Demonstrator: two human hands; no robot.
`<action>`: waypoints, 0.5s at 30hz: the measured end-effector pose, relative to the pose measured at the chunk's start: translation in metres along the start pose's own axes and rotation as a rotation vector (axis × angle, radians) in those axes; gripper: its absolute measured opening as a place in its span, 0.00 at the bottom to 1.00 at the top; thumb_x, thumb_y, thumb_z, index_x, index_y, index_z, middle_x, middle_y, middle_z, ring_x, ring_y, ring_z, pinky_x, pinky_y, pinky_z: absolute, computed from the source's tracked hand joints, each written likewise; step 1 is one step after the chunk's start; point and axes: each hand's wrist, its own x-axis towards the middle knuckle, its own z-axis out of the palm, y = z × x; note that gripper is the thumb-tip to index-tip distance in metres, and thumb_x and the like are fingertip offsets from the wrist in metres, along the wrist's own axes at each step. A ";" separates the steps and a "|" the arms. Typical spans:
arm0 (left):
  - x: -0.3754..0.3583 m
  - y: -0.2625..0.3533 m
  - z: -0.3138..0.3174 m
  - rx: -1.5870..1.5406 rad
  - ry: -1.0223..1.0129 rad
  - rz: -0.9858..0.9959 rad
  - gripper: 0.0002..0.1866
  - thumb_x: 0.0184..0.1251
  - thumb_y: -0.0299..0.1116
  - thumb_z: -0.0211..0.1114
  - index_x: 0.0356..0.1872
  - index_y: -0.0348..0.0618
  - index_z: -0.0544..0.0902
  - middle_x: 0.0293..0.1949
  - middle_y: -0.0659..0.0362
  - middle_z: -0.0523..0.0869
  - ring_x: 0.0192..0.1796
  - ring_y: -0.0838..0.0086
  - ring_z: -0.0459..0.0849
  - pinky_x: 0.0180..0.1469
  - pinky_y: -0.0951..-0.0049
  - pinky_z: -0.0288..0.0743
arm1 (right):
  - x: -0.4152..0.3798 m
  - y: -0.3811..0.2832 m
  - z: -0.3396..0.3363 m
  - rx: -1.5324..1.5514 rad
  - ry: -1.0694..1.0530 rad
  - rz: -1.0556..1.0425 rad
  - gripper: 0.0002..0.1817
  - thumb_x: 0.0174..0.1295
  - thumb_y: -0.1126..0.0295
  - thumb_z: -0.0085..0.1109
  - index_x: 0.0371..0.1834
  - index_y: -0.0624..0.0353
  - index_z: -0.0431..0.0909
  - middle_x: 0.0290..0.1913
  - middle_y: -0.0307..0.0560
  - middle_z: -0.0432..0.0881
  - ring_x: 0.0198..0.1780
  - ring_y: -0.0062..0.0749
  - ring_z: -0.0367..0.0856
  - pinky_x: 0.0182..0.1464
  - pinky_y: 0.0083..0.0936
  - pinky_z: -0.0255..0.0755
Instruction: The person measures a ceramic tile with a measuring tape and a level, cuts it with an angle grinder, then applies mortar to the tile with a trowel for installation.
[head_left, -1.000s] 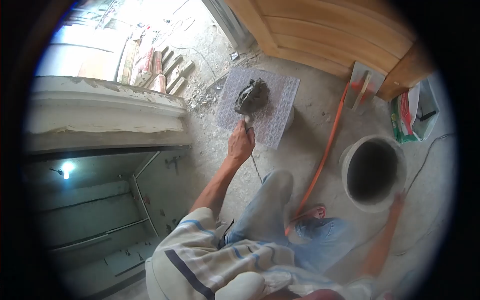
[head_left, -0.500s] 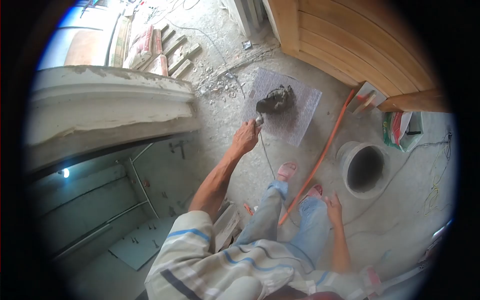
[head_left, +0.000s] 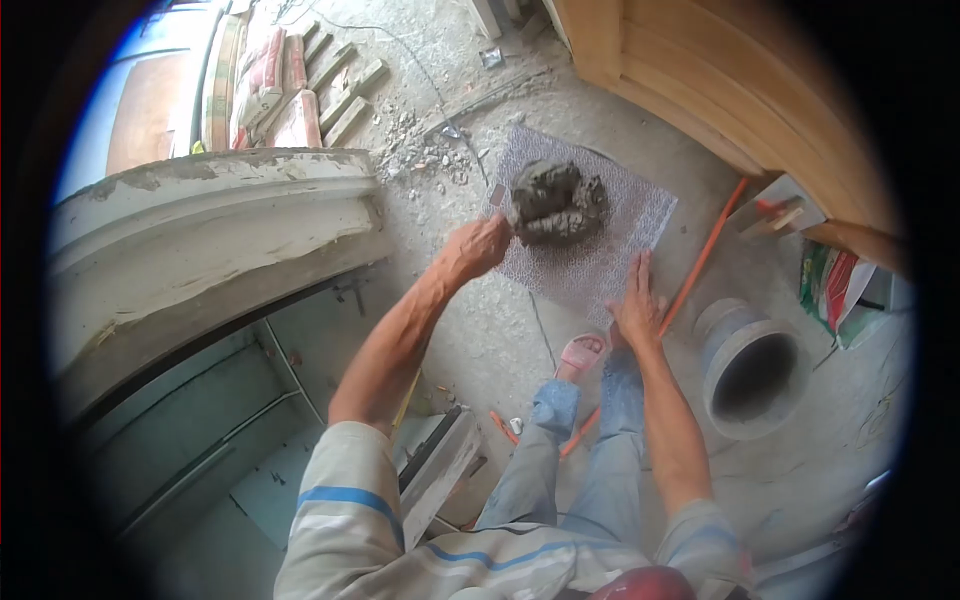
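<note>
A square grey textured tile lies on the floor with a thick heap of wet mortar on it. My left hand is closed at the heap's left edge, around the handle of a trowel. The trowel's blade cannot be made out against the mortar. Along the tile's lower right edge, my right hand is open, its fingers stretched out and seemingly touching the edge.
An orange hose runs beside the tile. To the right stand a bucket, a flat float and a colourful bag. Wooden panelling is above, a pale ledge at left, and sacks by timber pieces.
My right hand has moved up from beside my leg to the tile's edge. My left hand has shifted left and slightly up, and the mortar heap looks bulkier and more broken up.
</note>
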 end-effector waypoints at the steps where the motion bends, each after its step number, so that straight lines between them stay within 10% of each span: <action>1: -0.002 0.006 -0.002 -0.051 -0.039 -0.112 0.16 0.71 0.41 0.55 0.37 0.36 0.76 0.27 0.36 0.80 0.34 0.40 0.80 0.38 0.47 0.71 | 0.001 -0.001 -0.011 -0.007 -0.003 -0.009 0.54 0.53 0.63 0.70 0.78 0.51 0.40 0.81 0.40 0.35 0.77 0.42 0.51 0.64 0.64 0.58; 6: -0.030 0.040 -0.044 -0.011 -0.111 -0.345 0.16 0.71 0.43 0.54 0.38 0.37 0.76 0.29 0.38 0.81 0.34 0.42 0.82 0.38 0.48 0.73 | 0.012 0.029 -0.039 0.195 -0.138 -0.180 0.46 0.60 0.59 0.62 0.77 0.55 0.45 0.77 0.56 0.48 0.72 0.54 0.59 0.64 0.61 0.58; 15: 0.028 -0.007 -0.058 0.245 -0.002 -0.074 0.11 0.70 0.39 0.54 0.39 0.41 0.73 0.28 0.48 0.81 0.31 0.52 0.84 0.32 0.53 0.76 | -0.156 0.058 -0.032 0.303 -0.392 -0.064 0.39 0.62 0.55 0.60 0.74 0.56 0.56 0.71 0.67 0.59 0.71 0.61 0.58 0.66 0.53 0.59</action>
